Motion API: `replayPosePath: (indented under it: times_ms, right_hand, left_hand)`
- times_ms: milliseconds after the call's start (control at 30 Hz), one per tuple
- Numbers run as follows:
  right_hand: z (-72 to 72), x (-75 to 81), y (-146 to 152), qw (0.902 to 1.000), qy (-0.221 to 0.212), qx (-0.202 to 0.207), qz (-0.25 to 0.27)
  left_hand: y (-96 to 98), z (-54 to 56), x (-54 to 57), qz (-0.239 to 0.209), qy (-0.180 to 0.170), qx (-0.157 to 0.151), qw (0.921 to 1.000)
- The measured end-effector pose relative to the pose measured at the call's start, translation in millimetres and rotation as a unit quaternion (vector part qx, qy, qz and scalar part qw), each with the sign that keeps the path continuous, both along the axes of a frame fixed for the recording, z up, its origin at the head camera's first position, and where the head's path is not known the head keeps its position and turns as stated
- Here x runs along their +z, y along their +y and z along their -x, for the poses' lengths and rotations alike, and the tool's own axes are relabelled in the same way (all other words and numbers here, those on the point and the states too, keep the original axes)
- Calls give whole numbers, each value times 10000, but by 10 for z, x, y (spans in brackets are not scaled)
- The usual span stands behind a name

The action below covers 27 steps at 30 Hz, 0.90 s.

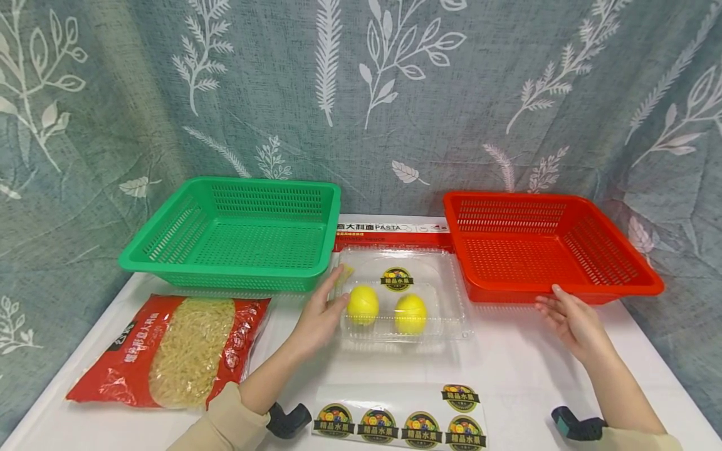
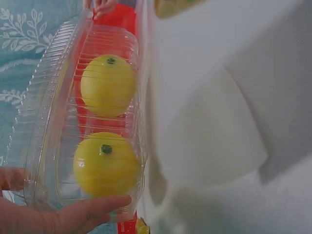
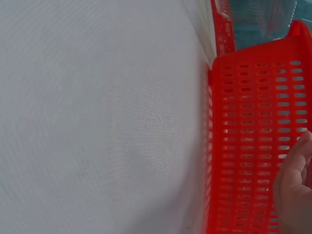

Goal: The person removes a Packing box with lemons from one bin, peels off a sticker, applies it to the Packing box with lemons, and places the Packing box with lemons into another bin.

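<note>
My left hand (image 1: 323, 316) grips the left side of a clear plastic box (image 1: 445, 294). In the left wrist view the thumb (image 2: 97, 204) lies along its lower front corner, with fingers at the lid side. Two yellow round fruits sit inside, a left one (image 1: 363, 305) and a right one (image 1: 411, 314); the left wrist view shows their green stem ends. A fruit sticker (image 1: 397, 279) is on the lid. My right hand (image 1: 578, 322) is at the front rim of the red basket (image 1: 615, 290), fingers loosely bent and holding nothing; whether it touches is unclear.
A green basket (image 1: 237, 270) stands at the back left. In front of it lies a red pasta bag (image 1: 192, 351). A sticker sheet (image 1: 395, 396) lies at the table's front. Behind the box is a red-and-white pasta package (image 1: 395, 238). A patterned curtain (image 1: 395, 125) hangs behind.
</note>
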State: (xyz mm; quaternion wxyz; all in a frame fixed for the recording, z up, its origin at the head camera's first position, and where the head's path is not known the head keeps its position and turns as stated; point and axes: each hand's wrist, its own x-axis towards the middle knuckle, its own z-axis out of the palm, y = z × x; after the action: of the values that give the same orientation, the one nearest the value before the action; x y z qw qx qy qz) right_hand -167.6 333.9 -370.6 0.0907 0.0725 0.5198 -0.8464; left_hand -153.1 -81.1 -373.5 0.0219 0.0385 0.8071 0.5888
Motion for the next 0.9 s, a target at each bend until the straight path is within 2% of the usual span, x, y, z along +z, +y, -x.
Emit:
replayPosePath:
  times_ms: [300,400,500,633,767,900]
  right_hand:
    - [29,-21,38,9983,-72,-13,576]
    - [40,-27,61,9959,-240,-93,872]
    - [57,-29,97,9891,-569,-282,1330]
    - [74,-38,144,9731,-892,-538,2055]
    - [73,-52,169,9621,-852,-619,2515]
    - [69,-56,173,9599,-787,-690,2602]
  left_hand:
    - [-2,-8,62,-85,80,-3,9999]
    - [-6,-17,86,-120,112,3,9999]
    - [-8,-29,116,-132,109,9,9999]
    - [-8,-47,154,-131,79,8,9999]
    - [-5,-62,186,-112,52,-8,9999]
    - [-9,-81,214,-115,42,-40,9999]
